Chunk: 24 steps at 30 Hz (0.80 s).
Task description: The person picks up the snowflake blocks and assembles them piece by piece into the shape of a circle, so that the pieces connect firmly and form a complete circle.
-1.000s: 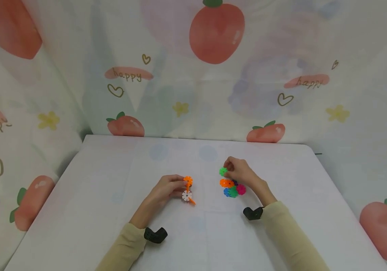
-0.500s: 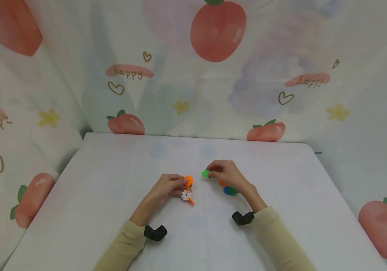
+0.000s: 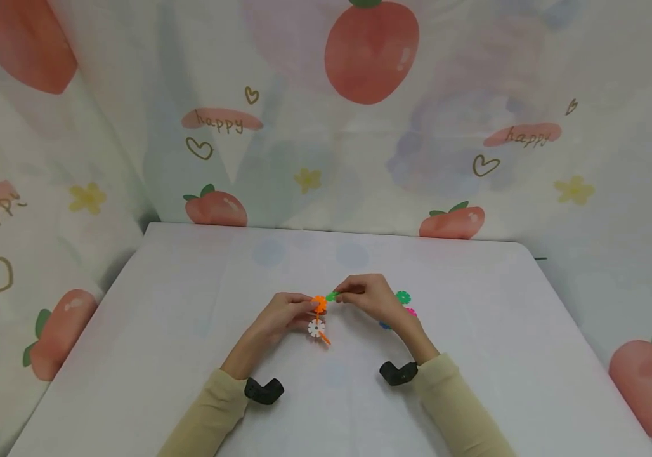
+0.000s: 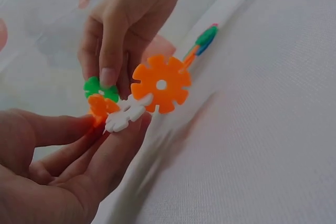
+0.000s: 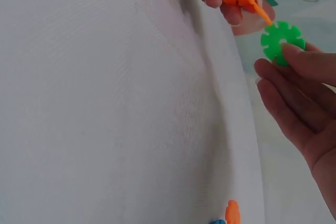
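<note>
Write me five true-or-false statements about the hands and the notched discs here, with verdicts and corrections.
1. The right hand pinches a green notched disc. True.
2. Every disc being held is the same colour. False: green, orange and white all show.
3. The left hand holds a white notched disc linked with orange notched discs. True.
4. The other discs all lie to the left of the left hand. False: a teal disc, a pink disc and a blue disc show to its right, beside the right hand.
5. A black device shows at each wrist. True.
</note>
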Motion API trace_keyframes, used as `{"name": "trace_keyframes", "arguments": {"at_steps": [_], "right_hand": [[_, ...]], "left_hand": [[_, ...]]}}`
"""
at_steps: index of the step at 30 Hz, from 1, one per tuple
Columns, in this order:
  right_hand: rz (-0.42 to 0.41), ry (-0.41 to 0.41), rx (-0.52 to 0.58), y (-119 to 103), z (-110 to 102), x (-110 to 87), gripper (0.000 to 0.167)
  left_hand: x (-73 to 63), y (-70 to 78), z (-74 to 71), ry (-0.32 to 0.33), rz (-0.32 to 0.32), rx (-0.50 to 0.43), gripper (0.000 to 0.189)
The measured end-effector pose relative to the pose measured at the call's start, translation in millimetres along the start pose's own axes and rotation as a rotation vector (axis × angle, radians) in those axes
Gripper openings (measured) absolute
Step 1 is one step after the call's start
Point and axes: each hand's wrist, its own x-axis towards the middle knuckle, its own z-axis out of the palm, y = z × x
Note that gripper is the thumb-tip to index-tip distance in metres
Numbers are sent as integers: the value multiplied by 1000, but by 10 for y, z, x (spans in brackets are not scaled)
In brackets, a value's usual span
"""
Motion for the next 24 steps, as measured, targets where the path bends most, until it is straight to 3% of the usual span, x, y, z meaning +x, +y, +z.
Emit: {"name": "trace_keyframes", "arguments": {"at_steps": [6, 11, 17, 24], "right_hand": [[-42, -7, -27, -20, 2, -17, 9], [-101, -18, -93, -39, 8, -21, 10], [-219, 3, -126, -52, 33, -9, 11], [-311, 8, -137, -36, 84, 13, 10]], "left_hand": [[-4, -11, 10, -15, 22, -18, 31], [-19, -7, 21, -17, 34, 19, 29], [-20, 10, 52, -10, 2, 34, 28], [-31, 18, 88, 66, -59, 58, 26]]}}
